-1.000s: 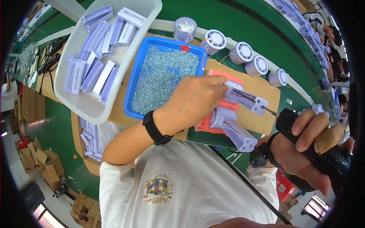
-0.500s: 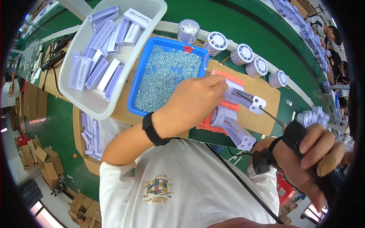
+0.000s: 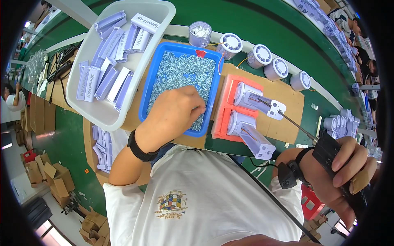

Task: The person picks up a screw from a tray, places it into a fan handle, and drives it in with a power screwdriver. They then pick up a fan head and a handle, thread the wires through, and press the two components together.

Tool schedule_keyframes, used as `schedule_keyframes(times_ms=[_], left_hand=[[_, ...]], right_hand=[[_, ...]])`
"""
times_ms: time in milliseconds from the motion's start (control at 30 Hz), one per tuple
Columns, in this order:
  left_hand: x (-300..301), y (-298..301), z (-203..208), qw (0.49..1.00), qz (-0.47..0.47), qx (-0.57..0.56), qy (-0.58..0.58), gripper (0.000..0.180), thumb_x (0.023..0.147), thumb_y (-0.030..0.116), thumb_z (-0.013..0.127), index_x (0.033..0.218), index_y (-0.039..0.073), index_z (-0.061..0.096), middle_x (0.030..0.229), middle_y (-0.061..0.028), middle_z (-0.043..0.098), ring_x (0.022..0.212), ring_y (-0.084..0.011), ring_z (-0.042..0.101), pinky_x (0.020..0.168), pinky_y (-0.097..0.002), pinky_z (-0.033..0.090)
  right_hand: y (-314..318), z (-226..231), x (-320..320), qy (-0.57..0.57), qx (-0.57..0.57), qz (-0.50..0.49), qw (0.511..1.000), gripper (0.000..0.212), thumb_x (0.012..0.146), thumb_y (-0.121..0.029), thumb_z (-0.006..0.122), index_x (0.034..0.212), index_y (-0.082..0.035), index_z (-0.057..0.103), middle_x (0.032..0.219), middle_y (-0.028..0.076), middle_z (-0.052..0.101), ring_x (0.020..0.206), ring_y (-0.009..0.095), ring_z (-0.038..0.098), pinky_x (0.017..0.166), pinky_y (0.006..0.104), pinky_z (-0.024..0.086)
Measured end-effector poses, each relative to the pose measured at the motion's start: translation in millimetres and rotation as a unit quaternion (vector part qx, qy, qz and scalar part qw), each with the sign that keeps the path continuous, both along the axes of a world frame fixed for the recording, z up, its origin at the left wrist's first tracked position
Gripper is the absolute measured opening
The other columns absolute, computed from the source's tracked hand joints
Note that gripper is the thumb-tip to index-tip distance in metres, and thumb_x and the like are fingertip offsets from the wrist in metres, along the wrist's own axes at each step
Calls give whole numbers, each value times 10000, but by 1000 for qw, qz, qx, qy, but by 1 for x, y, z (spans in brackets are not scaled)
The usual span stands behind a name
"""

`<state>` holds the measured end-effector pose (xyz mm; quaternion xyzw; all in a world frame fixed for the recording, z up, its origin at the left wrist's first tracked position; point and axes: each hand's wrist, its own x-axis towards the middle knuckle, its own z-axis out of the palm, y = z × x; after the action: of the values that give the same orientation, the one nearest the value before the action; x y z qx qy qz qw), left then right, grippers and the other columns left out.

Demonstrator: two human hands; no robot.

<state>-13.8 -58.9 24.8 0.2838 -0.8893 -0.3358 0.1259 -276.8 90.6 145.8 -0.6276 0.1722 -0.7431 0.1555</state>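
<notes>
My left hand (image 3: 172, 111) is over the blue tray (image 3: 149, 78), its fingers pinched together down among the small silver screws (image 3: 172, 67). Whether a screw is between them is hidden. In my right hand (image 3: 349, 166) is a black electric screwdriver (image 3: 326, 148), its long bit pointing left. The bit's tip meets the white end of the upper lilac fan housing (image 3: 262, 103), or lies just in front of it. A second lilac fan housing (image 3: 256, 141) lies below, with wires inside. Both rest by their round ends in a pink foam holder (image 3: 223, 104).
Left of the tray, a pale grey bin (image 3: 74, 78) holds several lilac handle covers (image 3: 107, 82). Several round fan motor units (image 3: 259, 56) line the cardboard's far edge. A box of lilac parts (image 3: 101, 147) stands below the bench. Co-workers (image 3: 342, 22) are at the far right.
My left hand has moved from the upper fan housing leftward into the screw tray. The screwdriver stays at the upper housing, shifted slightly.
</notes>
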Motion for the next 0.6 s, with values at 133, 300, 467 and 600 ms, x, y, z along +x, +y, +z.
schedule_keyframes(times_ms=[133, 300, 467, 600], left_hand=[[-19, 0, 4, 978, 41, 146, 140, 77, 799, -72, 713, 856, -20, 714, 926, -121, 727, 839, -209, 739, 733, -291, 599], [-48, -3, -6, 910, 45, 315, 266, 103, 821, -129, 654, 883, -57, 696, 989, -140, 741, 930, -187, 737, 815, -273, 610], [-57, -3, -16, 860, 38, 393, 323, 116, 863, -120, 648, 953, -57, 683, 1029, -159, 734, 958, -205, 734, 838, -293, 610], [-64, -3, -21, 824, 79, 427, 364, 44, 893, -39, 712, 920, -50, 680, 951, -104, 739, 876, -138, 728, 807, -253, 593]], right_hand=[[-3, -1, 3, -2, 2, 7, 1000, 635, 773, -671, 784, 988, -101, 605, 835, -5, 584, 635, 106, 598, 542, 251, 420], [-8, -4, 10, -8, 35, 11, 999, 677, 779, -655, 789, 1123, -104, 598, 845, -16, 572, 651, 108, 594, 569, 257, 430], [-11, -6, 9, -15, 50, 5, 999, 684, 783, -638, 796, 1176, -118, 590, 859, -25, 568, 667, 106, 591, 592, 259, 437], [-11, -4, 5, -6, 57, 14, 998, 659, 789, -623, 799, 1180, -135, 591, 872, -29, 568, 673, 101, 589, 600, 259, 439]])
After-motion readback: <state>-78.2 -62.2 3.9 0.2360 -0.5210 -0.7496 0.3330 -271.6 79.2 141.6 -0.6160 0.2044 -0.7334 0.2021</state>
